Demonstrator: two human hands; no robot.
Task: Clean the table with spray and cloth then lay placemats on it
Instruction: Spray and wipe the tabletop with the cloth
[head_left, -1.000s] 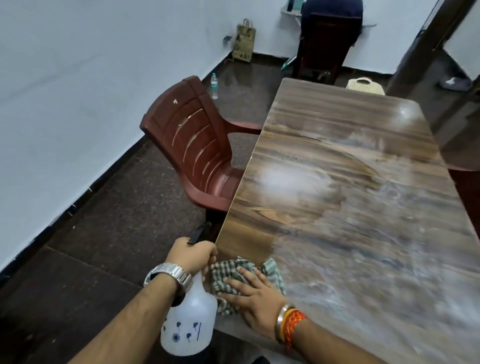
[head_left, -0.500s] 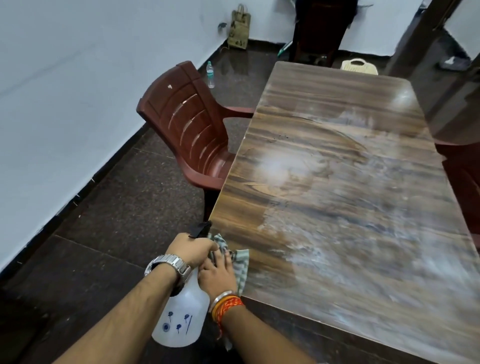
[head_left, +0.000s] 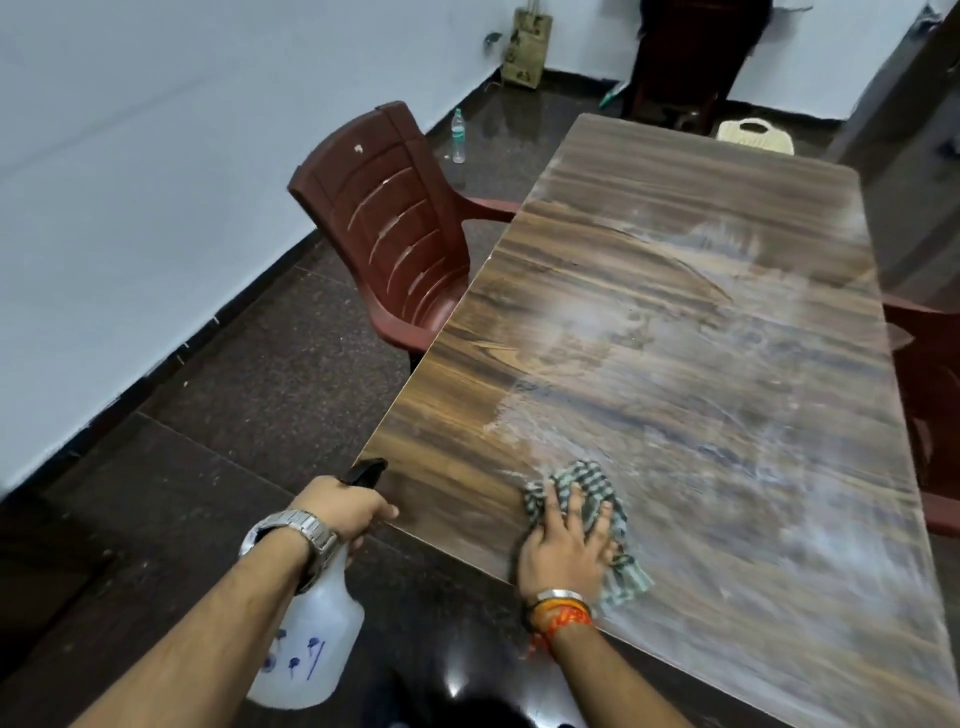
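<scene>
At lower centre of the frame, the cloth (head_left: 587, 512) is pressed flat on the table (head_left: 675, 338) near its lower-left edge by the right hand (head_left: 566, 545), fingers spread apart over it. Being soft and limp, it is likely to bunch and slide unless held under a flat palm. At lower left, the bottle (head_left: 311, 654) is held off the table by the left hand (head_left: 345, 506), fingers clamped round its neck; it looks light, best gripped there. No placemats are seen.
</scene>
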